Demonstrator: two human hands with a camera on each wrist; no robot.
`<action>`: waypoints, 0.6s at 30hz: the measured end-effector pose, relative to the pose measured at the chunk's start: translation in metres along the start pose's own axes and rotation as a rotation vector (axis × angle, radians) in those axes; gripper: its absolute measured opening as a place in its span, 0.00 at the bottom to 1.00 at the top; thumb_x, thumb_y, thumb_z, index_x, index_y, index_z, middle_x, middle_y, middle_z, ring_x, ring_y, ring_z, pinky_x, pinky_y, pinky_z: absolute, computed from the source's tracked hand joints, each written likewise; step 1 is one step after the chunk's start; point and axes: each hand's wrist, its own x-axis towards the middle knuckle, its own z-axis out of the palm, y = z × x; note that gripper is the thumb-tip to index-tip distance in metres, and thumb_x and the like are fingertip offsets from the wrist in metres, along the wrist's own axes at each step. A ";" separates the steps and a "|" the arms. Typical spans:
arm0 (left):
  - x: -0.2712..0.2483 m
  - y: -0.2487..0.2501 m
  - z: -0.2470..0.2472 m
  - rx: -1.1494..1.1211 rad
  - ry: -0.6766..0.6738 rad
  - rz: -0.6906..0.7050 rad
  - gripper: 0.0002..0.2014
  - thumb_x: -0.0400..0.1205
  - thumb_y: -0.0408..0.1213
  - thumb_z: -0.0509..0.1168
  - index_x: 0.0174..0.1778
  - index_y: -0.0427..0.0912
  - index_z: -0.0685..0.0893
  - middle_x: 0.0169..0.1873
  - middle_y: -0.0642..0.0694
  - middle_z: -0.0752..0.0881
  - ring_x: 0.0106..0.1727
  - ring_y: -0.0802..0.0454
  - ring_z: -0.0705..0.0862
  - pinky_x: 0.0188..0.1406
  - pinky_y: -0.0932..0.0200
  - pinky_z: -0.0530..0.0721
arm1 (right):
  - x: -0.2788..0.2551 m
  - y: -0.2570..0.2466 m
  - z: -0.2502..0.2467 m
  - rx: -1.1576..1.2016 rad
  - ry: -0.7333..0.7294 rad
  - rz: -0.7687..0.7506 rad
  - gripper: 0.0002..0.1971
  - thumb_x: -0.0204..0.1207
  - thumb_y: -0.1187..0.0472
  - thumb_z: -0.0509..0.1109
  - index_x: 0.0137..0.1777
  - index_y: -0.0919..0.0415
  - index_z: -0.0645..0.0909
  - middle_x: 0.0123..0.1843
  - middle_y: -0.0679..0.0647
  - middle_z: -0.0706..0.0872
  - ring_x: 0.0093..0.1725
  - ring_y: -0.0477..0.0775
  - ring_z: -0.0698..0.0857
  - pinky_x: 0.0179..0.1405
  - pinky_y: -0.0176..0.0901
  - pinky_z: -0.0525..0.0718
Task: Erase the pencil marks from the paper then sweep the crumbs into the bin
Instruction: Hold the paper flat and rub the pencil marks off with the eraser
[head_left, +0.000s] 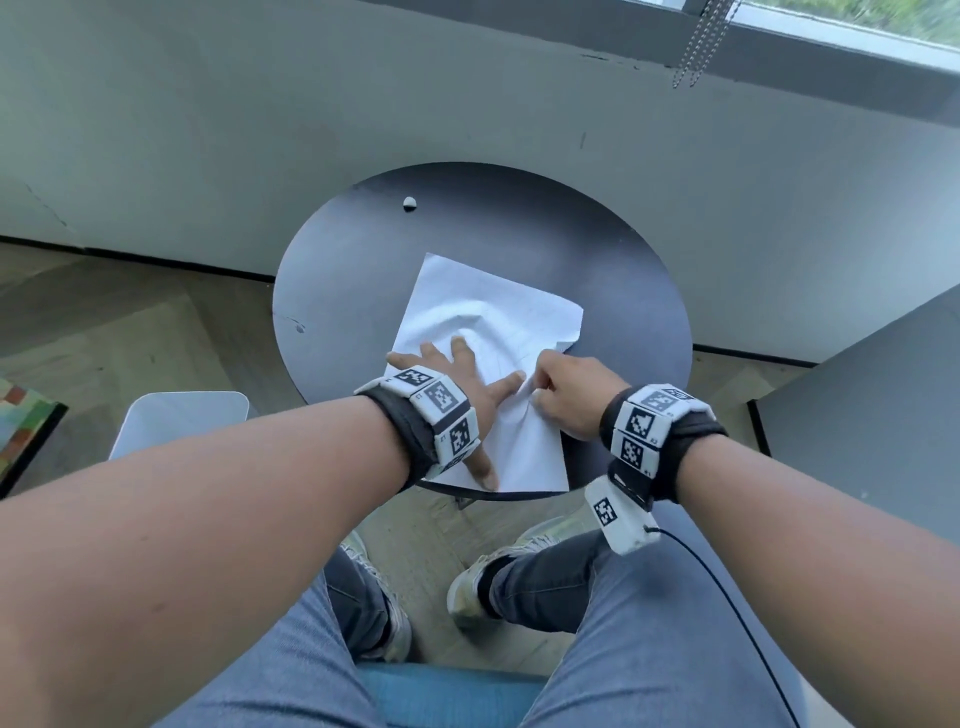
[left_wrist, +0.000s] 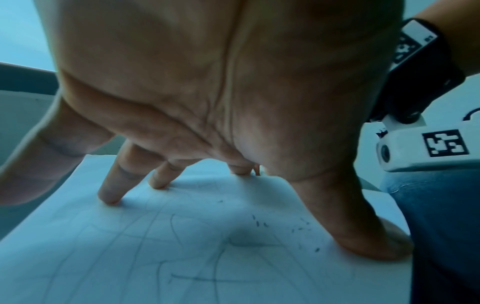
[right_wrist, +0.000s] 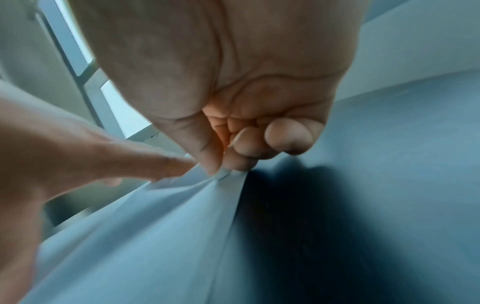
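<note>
Here paper (head_left: 488, 332) under left hand (head_left: 457, 384), apparently pinched by right hand (head_left: 576, 395).

Indoor seating corner beside a window, likely an office or lounge; which one cannot be told. Centre of the head view: a small round dark table (head_left: 597, 249) against a plain grey wall (head_left: 260, 130). Upper right: window sill with a hanging bead chain (head_left: 701, 41). Lower left: wood-pattern floor (head_left: 130, 332).
</note>
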 end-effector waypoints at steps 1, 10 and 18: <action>-0.001 0.000 0.001 0.006 0.010 0.003 0.69 0.60 0.77 0.76 0.87 0.68 0.35 0.87 0.31 0.33 0.84 0.14 0.45 0.69 0.07 0.60 | 0.001 0.001 -0.001 0.003 0.009 0.014 0.06 0.77 0.55 0.61 0.51 0.53 0.75 0.52 0.57 0.84 0.49 0.60 0.82 0.48 0.49 0.82; 0.003 -0.008 0.008 -0.092 0.066 0.152 0.66 0.62 0.78 0.74 0.88 0.65 0.39 0.89 0.45 0.36 0.89 0.35 0.39 0.79 0.21 0.60 | -0.010 0.020 -0.002 0.061 0.004 0.060 0.01 0.77 0.58 0.63 0.46 0.53 0.76 0.46 0.50 0.84 0.47 0.54 0.82 0.44 0.47 0.80; 0.006 0.003 0.009 -0.047 0.075 0.123 0.67 0.58 0.80 0.73 0.84 0.73 0.35 0.88 0.42 0.37 0.87 0.27 0.39 0.69 0.24 0.77 | -0.001 0.011 -0.008 0.086 0.097 0.083 0.04 0.80 0.56 0.62 0.51 0.53 0.76 0.49 0.53 0.84 0.47 0.56 0.83 0.48 0.49 0.83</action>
